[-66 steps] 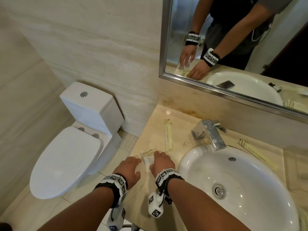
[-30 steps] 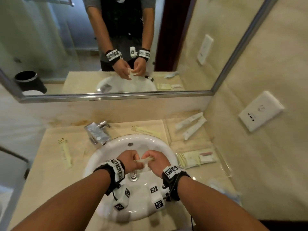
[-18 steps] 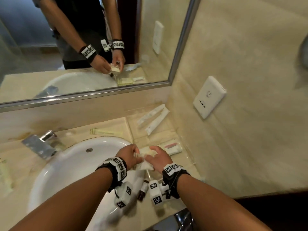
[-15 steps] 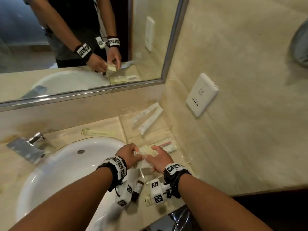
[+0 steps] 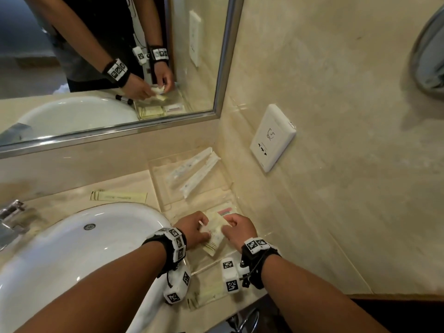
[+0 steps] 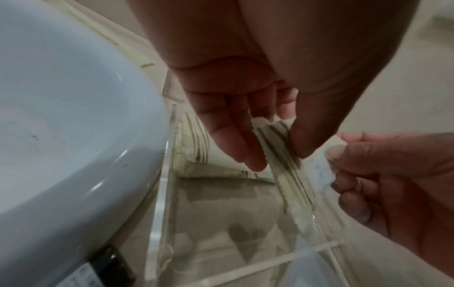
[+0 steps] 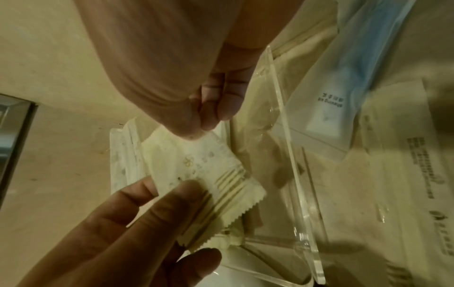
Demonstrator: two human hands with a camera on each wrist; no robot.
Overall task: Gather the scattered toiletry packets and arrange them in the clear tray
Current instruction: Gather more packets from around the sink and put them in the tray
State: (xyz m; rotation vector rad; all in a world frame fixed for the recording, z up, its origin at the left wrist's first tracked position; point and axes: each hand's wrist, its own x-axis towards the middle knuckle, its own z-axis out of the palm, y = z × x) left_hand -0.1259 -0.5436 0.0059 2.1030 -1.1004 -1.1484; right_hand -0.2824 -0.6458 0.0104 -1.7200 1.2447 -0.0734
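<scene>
Both hands hold one cream toiletry packet (image 5: 216, 228) over the middle compartment of the clear tray (image 5: 153, 181), right of the sink. My left hand (image 5: 201, 230) pinches its striped end (image 6: 277, 139) between thumb and fingers. My right hand (image 5: 228, 227) pinches the opposite corner (image 7: 201, 134). Below lie more cream packets (image 6: 196, 155) and a pink-labelled one (image 5: 224, 211). Two long white packets (image 5: 192, 173) fill the far compartment. Another long cream packet (image 5: 119, 196) lies on the counter behind the basin.
The white basin (image 5: 72, 248) bulges close against the tray's left wall (image 6: 167, 184). The tiled wall with a socket (image 5: 272, 137) runs along the right, and the mirror stands behind. A cotton swab (image 5: 206, 266) and a blue-labelled packet (image 7: 343, 93) lie in the near compartment. The faucet (image 5: 9, 217) is far left.
Both hands picked the packet up left of the sink and carried it across the basin to the tray. In the last half second it came lower over the middle compartment.
</scene>
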